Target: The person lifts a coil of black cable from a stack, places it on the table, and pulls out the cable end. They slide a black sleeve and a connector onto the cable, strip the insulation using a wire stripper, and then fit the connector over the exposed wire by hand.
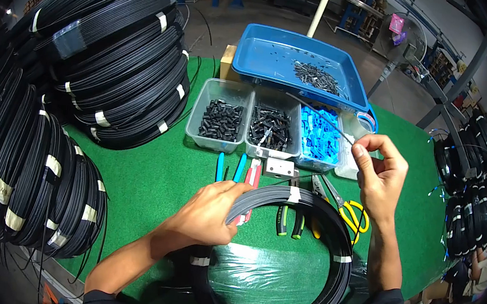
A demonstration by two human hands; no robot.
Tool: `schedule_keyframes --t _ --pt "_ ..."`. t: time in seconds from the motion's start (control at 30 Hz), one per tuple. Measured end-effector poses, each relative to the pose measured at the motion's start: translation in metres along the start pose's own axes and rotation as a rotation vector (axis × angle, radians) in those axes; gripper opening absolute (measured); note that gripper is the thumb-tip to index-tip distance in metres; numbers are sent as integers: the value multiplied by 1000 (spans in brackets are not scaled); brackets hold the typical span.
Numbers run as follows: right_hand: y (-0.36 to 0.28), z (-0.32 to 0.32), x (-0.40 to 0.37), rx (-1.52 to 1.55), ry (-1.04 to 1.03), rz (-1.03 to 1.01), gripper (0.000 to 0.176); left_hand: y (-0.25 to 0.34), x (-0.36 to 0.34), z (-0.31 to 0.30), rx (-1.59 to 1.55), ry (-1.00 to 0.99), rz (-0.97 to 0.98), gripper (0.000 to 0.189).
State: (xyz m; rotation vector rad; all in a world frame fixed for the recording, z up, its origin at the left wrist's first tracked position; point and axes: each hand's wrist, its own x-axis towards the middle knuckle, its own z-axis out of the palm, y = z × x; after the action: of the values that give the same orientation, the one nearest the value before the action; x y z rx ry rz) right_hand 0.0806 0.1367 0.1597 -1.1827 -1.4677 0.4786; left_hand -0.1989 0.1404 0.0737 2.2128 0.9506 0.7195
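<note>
A coil of black cable [332,294], bound with strips of pale tape, stands in front of me above the green table. My left hand [207,211] is closed around the coil's upper left side. Up on the right, my right hand [382,174] pinches a loose black cable end [328,119] between thumb and fingers. That end points up and left, over a clear bin of blue connectors [320,140]. Just behind the coil lie yellow-handled scissors [353,217], green-and-black-handled pliers [282,219] and a red cutter [255,168].
Tall stacks of black cable coils [114,71] crowd the left side. Two clear bins hold small black parts [221,120]. Behind them a blue tray [262,43] holds more dark pieces. Clear plastic film [265,274] covers the table's front. More coils [472,196] hang at right.
</note>
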Motion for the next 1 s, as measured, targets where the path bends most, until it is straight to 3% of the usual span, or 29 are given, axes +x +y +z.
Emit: schedule_keyframes --t 0.3,0.57,0.63,0.77,0.83,0.93,1.0 --pt "7 24 13 -78 -27 -100 4 11 -4 -11 83 -37 -78 54" --pt "6 60 40 -268 -297 -62 11 23 16 -36 349 -164 -100 48" --pt "7 66 43 -283 -353 -19 12 10 21 -44 401 11 -2 35" --pt "16 75 51 -317 -455 8 11 -21 55 -98 414 5 56 19" --pt "20 79 54 -346 -490 -19 11 -39 75 -113 584 75 150 19" --pt "34 87 56 -351 -491 -148 8 -71 106 -118 700 8 169 17" --pt "35 93 58 -349 -505 -158 9 -77 123 -115 923 -296 131 14"
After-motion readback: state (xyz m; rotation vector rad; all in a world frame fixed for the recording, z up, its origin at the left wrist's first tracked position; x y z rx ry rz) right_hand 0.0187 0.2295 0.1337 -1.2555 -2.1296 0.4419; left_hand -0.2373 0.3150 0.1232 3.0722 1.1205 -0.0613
